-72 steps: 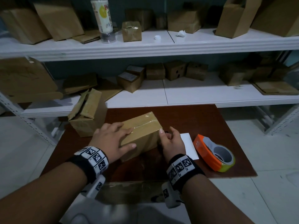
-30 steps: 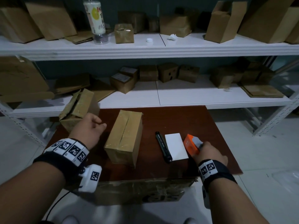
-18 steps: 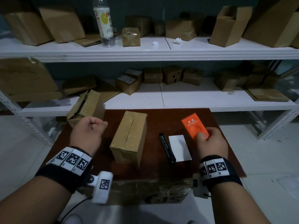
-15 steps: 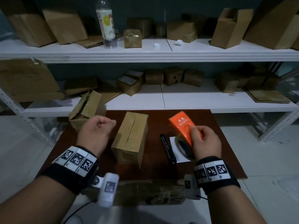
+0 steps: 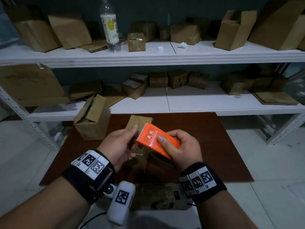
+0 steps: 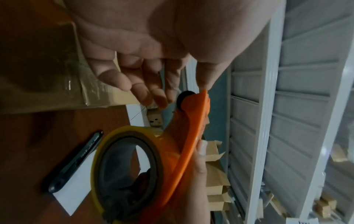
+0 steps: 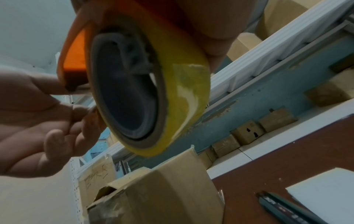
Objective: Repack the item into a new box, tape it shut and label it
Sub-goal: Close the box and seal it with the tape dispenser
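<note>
Right hand [image 5: 183,149] grips the orange tape dispenser [image 5: 155,138], thumb on top, holding it in the air above the closed box [image 5: 137,123]; left hand [image 5: 118,146] is relaxed, its fingertips touching the dispenser's toothed edge; box stands on the surface [image 5: 214,154]; black marker [image 6: 76,163] and white label [image 6: 76,189] lie to its right.

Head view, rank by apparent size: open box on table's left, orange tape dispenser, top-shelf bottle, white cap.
1. open cardboard box
2. bottle and tape dispenser, about alike; dispenser is nearer the camera, so unranked
3. white cap
</note>
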The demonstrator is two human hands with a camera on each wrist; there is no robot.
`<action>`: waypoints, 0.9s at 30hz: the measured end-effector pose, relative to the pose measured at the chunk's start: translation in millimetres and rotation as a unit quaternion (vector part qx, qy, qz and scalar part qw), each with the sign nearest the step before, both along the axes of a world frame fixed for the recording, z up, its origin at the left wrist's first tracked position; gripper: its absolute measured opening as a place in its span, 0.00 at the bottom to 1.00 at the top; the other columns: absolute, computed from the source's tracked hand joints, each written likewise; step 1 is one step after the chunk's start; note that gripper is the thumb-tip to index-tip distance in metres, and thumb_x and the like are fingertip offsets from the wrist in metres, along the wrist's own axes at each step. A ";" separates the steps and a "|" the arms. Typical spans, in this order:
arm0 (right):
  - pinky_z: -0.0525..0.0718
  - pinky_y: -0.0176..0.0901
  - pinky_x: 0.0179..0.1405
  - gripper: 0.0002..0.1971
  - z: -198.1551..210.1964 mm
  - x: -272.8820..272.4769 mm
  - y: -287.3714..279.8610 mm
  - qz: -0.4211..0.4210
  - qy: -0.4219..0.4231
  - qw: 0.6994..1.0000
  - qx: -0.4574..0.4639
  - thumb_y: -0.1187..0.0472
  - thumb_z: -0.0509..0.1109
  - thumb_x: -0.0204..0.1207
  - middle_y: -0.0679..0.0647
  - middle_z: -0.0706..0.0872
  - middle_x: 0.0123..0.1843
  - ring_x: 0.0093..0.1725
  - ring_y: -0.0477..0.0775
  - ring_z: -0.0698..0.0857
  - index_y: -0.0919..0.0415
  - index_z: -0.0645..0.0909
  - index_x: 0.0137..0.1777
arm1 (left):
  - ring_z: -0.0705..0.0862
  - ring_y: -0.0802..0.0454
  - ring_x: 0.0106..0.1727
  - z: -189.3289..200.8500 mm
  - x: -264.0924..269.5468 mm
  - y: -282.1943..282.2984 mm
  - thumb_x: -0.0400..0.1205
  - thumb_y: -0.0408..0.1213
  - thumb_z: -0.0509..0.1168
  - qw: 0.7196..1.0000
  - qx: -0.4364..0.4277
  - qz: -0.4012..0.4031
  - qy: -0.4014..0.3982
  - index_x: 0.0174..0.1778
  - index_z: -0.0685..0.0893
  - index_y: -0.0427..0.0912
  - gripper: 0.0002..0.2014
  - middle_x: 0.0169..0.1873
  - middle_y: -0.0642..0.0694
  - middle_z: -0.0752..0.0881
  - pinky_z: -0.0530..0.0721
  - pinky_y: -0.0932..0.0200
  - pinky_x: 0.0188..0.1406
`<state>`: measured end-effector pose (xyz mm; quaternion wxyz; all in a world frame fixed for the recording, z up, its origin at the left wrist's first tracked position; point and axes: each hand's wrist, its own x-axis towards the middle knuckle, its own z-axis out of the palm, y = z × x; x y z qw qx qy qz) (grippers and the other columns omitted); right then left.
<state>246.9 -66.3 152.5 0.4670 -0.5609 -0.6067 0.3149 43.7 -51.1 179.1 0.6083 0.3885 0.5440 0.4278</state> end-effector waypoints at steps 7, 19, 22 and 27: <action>0.80 0.25 0.38 0.13 -5.3 4.3 -0.6 0.009 -0.014 1.000 -0.002 0.37 0.79 0.67 0.38 0.89 0.43 0.47 0.32 0.86 0.43 0.86 0.44 | 0.84 0.50 0.35 -6.8 5.4 -2.9 0.82 0.41 0.69 0.996 0.070 0.022 0.043 0.39 0.92 0.44 0.09 0.36 0.42 0.90 0.74 0.61 0.27; 0.80 0.24 0.39 0.16 -11.3 8.6 9.4 0.026 -0.087 0.996 0.005 0.34 0.80 0.66 0.36 0.89 0.40 0.45 0.33 0.86 0.41 0.89 0.46 | 0.92 0.43 0.43 -25.9 -1.8 -1.9 0.82 0.47 0.70 0.972 0.118 0.073 0.190 0.40 0.92 0.55 0.08 0.36 0.47 0.93 0.86 0.32 0.57; 0.80 0.24 0.39 0.17 -13.1 8.6 12.0 0.030 -0.097 0.995 0.006 0.32 0.79 0.66 0.36 0.89 0.41 0.44 0.34 0.86 0.41 0.88 0.47 | 0.92 0.47 0.43 -25.7 -1.3 -3.1 0.84 0.46 0.69 0.965 0.127 0.076 0.216 0.39 0.91 0.59 0.09 0.35 0.50 0.93 0.86 0.35 0.58; 0.81 0.25 0.39 0.15 -14.5 14.6 13.9 0.031 -0.093 0.995 -0.005 0.34 0.80 0.66 0.36 0.89 0.41 0.43 0.35 0.87 0.41 0.88 0.46 | 0.91 0.52 0.44 -20.7 -5.5 -1.7 0.83 0.44 0.70 0.953 0.146 0.120 0.235 0.37 0.91 0.61 0.10 0.35 0.55 0.93 0.86 0.41 0.59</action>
